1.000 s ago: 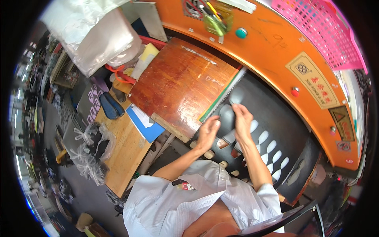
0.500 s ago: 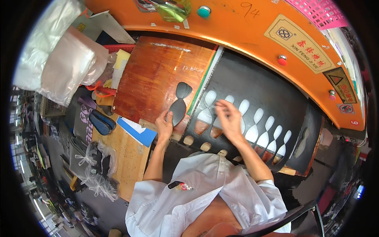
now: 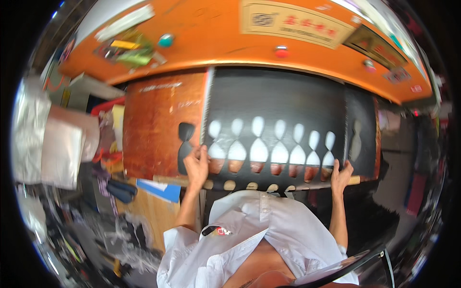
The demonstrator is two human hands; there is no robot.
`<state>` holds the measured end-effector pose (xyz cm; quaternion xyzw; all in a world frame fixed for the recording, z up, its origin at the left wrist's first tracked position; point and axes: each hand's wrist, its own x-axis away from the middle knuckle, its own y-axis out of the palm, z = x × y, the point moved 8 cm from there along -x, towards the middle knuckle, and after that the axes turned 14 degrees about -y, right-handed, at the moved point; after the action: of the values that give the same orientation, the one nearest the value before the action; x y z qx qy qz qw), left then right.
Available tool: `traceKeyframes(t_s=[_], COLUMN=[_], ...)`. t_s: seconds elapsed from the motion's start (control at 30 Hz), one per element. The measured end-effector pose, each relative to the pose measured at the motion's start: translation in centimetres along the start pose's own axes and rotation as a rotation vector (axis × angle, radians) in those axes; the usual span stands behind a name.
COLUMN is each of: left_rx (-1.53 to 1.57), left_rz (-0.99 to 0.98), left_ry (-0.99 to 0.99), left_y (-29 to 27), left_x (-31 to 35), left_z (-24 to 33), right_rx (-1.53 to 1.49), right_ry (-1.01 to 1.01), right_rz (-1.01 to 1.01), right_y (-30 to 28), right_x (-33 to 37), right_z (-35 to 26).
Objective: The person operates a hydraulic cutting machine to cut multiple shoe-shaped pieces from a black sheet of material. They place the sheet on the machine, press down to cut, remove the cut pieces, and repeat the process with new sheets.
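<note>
A wide black sheet (image 3: 283, 96) lies in front of me with a row of sole-shaped cutouts, white and reddish brown showing through them. My left hand (image 3: 196, 165) is closed at the sheet's near left corner, thumb and fingers pinching its edge. At the near right corner, my right hand (image 3: 341, 175) pinches the sheet between thumb and fingers. Motion smears both hands somewhat. Just left of my left hand, a stack of black sole-shaped pieces (image 3: 186, 132) rests on the reddish wooden board (image 3: 151, 120), its lower part partly covered by the hand.
An orange machine beam (image 3: 206, 43) with coloured buttons spans the far side. A darker strip with a grey sole shape (image 3: 356, 139) adjoins the sheet's right side. At left are clear plastic bags (image 3: 62, 149), a blue-and-white card (image 3: 161, 189) and dark blue soles (image 3: 121, 190).
My view has swung to the right. My left hand has let go of the sole stack and moved to the sheet's left corner. My right hand has gone from the cutouts to the right corner.
</note>
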<state>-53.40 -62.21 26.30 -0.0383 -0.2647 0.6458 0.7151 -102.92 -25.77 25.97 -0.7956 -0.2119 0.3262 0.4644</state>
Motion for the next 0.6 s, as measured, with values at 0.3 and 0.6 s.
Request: traceKeyframes(t_s=[0.3, 0.6], left_rx=[-0.32, -0.471], left_rz=[-0.056, -0.069], left_ry=[0.114, 0.113], left_y=[5.0, 1.9], left_x=[-12.7, -5.9], left_z=[6.5, 3.4], right_rx=[-0.317, -0.115], right_ry=[0.197, 0.046], right_rz=[0.013, -0.182], right_y=[3.7, 0.8], right_x=[-11.5, -8.5], right_z=[1.8, 1.2])
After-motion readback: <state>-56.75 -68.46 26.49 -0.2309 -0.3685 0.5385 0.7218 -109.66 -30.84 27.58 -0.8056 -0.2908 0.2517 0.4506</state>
